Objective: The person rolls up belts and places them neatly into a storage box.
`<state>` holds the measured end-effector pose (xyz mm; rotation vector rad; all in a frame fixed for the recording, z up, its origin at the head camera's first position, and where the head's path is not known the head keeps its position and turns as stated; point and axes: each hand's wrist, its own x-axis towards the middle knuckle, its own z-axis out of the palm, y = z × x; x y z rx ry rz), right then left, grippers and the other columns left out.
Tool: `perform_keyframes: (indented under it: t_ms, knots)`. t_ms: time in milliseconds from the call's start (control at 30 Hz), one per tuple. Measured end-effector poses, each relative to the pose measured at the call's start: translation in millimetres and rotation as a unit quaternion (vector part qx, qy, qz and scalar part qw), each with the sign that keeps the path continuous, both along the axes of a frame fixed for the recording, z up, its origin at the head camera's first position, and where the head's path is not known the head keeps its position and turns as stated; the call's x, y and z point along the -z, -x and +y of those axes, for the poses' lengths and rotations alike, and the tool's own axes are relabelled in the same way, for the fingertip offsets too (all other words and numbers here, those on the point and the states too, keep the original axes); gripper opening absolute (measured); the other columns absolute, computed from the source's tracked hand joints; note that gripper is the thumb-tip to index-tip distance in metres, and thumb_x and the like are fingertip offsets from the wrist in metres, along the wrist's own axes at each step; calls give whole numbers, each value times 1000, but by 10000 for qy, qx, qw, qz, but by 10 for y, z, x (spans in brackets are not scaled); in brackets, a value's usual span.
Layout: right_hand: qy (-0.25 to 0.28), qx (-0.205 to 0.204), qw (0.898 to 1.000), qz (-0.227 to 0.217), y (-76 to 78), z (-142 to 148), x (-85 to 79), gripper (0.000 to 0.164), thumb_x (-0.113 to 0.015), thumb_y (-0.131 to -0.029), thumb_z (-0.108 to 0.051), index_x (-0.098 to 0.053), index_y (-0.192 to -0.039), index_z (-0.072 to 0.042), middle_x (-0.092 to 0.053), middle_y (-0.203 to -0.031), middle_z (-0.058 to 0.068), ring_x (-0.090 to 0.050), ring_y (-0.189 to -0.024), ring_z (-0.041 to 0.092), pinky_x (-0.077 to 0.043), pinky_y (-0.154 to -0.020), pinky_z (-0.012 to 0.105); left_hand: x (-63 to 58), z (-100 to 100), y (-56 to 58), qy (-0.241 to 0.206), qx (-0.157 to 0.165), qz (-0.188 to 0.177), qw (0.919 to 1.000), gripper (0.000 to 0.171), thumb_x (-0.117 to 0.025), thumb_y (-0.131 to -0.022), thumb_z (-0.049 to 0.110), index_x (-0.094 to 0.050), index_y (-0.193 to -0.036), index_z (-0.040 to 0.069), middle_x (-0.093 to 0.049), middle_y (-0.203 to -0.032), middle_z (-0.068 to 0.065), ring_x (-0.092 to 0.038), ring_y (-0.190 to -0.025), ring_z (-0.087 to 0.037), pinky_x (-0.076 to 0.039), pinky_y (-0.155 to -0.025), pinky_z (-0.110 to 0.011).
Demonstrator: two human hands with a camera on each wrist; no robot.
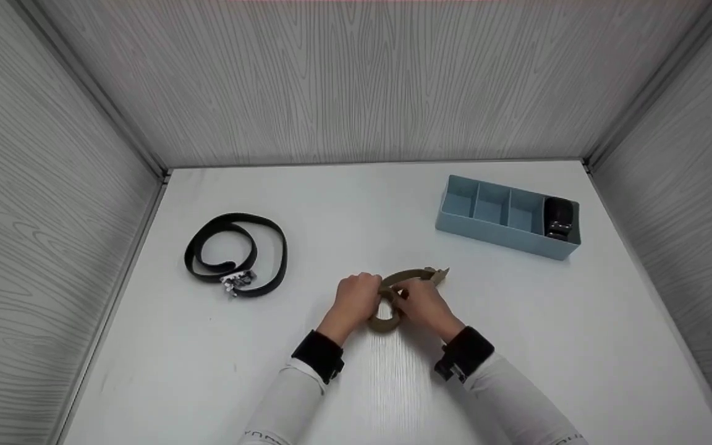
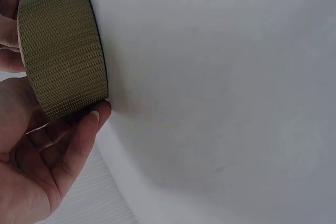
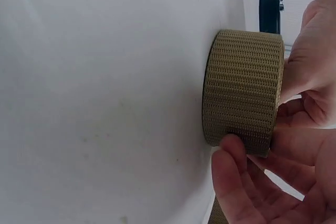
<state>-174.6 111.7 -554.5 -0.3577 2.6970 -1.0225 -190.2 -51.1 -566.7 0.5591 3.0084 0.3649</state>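
A khaki woven webbing belt stands on edge on the white table, its near part curled into a ring. My left hand grips the ring's left side. From the right, my right hand pinches the belt with thumb and fingers. Behind that hand, a loose length of the belt runs off to the right, ending in a pointed flap. The ribbed outer face of the belt fills the upper left of the left wrist view. In the right wrist view, fingertips press the coil near its lower edge.
On the left lies a loosely coiled black belt with a silver buckle. At the back right stands a blue divided box; its rightmost compartment holds a glossy black item. Grey wood-grain panels enclose the table's back and sides.
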Motion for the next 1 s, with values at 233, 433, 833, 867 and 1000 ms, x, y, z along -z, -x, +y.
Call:
perform_keyframes:
  t_ms: [233,433,833,867,1000]
  knots:
    - [-44,367,9992,-130,-63,16,3,8,-68,-90,-12,-66,-84,-7,-58,-63,-1,-53,-52,12,-43,-50,29,17,-2,-16,-150,-144,-3,9998,4,-65,-82,5,-66,-82,9,-66,-74,-6,-62,-63,-23,-48,-53,-38]
    - [-54,202,9998,70,-47,-3,-11,10,-67,-91,-8,-68,-82,-6,-57,-61,-3,-51,-53,12,-42,-51,29,-5,3,-10,-152,-116,44,9998,6,-65,-83,6,-68,-78,7,-65,-73,-7,-62,-64,-23,-50,-55,-38]
    - [-70,304,9990,305,-4,103,-12,18,-61,-97,-15,-70,-110,-5,-65,-80,2,-56,-65,12,-45,-59,31,-21,5,-4,-110,-20,-71,9999,8,-67,-84,5,-70,-78,9,-65,-69,-3,-57,-58,-18,-48,-53,-35]
    - [-99,411,9985,337,4,126,-20,19,-61,-97,-14,-70,-111,-5,-64,-79,2,-56,-64,13,-45,-58,32,-17,5,-3,-120,-23,-60,9999,9,-67,-83,5,-70,-76,10,-65,-69,-3,-57,-58,-18,-48,-53,-36]
    - [-316,766,9958,388,41,232,-30,19,-61,-95,-13,-69,-110,-4,-61,-77,4,-54,-63,17,-42,-58,35,-8,3,-9,-144,-40,-31,9999,15,-67,-83,5,-68,-70,12,-65,-67,-2,-58,-58,-18,-49,-53,-36]
